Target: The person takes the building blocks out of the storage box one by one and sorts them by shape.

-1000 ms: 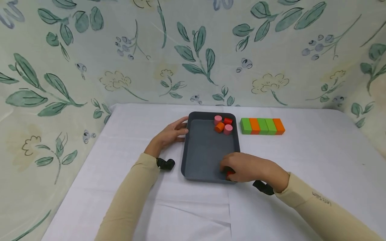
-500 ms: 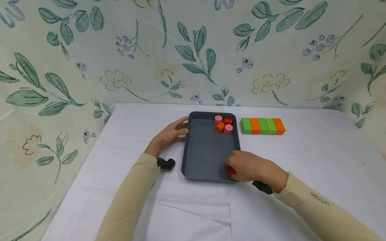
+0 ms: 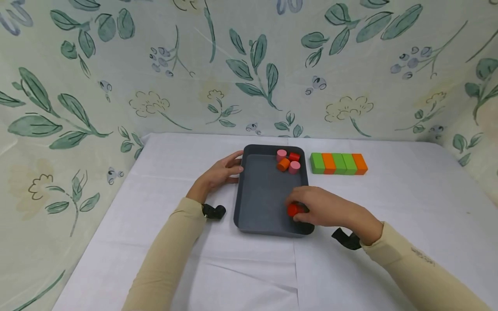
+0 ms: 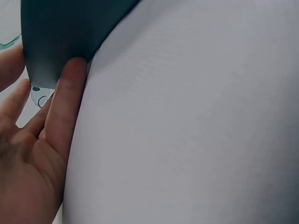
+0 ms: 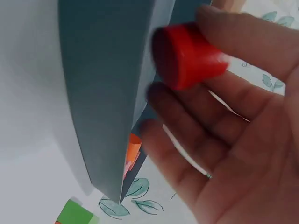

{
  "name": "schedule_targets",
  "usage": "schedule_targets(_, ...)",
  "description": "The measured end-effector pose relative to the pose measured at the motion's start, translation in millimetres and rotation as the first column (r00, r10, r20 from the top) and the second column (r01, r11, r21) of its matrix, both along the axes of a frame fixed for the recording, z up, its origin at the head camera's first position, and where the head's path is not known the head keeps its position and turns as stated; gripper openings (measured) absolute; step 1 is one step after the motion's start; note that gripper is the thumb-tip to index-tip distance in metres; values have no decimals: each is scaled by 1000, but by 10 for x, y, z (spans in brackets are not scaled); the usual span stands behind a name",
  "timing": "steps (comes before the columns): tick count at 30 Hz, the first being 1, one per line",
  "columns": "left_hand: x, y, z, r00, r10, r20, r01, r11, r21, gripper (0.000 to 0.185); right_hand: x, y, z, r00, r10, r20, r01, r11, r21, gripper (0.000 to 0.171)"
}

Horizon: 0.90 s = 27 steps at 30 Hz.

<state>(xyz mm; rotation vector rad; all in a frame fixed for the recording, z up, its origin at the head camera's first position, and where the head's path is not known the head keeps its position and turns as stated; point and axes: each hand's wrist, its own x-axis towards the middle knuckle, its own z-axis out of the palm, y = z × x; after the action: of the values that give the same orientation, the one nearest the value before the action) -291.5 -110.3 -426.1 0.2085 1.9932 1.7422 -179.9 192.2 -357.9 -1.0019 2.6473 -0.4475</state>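
Note:
In the head view my right hand (image 3: 328,207) pinches a small red cylinder block (image 3: 293,210) above the near right part of the grey tray (image 3: 262,190). The right wrist view shows the red cylinder (image 5: 189,58) between thumb and fingers, its flat end facing the tray wall (image 5: 105,93). My left hand (image 3: 218,175) touches the tray's left side, fingers mostly straight. Close up in the left wrist view, that hand's fingers (image 4: 72,88) rest against the outer wall of the tray (image 4: 60,37). In the tray's far right corner sit pink cylinders (image 3: 294,167), an orange one (image 3: 283,164) and another red one (image 3: 294,156).
Right of the tray, a row of green and orange blocks (image 3: 339,163) lies on the white tablecloth (image 3: 408,194). A floral-patterned cloth (image 3: 194,86) hangs behind and at the sides. Black wrist camera mounts (image 3: 214,211) stick out beneath both sleeves.
My right hand has lifted the red cylinder and moved it up and away from the tray's near right corner. The left hand and the other blocks have stayed put.

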Motion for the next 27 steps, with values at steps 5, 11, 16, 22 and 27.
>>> schedule_targets(5, 6, 2, 3, 1000, 9, -1, -9, 1000, 0, 67, -26, 69, 63, 997, -50, -66, 42, 993, -112, 31)
schedule_targets(11, 7, 7, -6, 1000, 2, -3, -2, 1000, 3, 67, -43, 222, 97, 988, -112, -107, 91, 978, -191, 31)
schedule_targets(16, 5, 13, 2, 1000, 3, -3, -3, 1000, -2, 68, -67, 358, 104, 980, -134, -146, 101, 972, -213, 33)
schedule_targets(22, 4, 13, 1, 1000, 5, -2, -5, 1000, -4, 68, -107, 510, 102, 974, -190, -126, 164, 967, -193, 34)
schedule_targets(27, 0, 9, -16, 1000, 7, 1, -7, 1000, -6, 68, -159, 660, 76, 961, -256, -102, 232, 952, -202, 37)
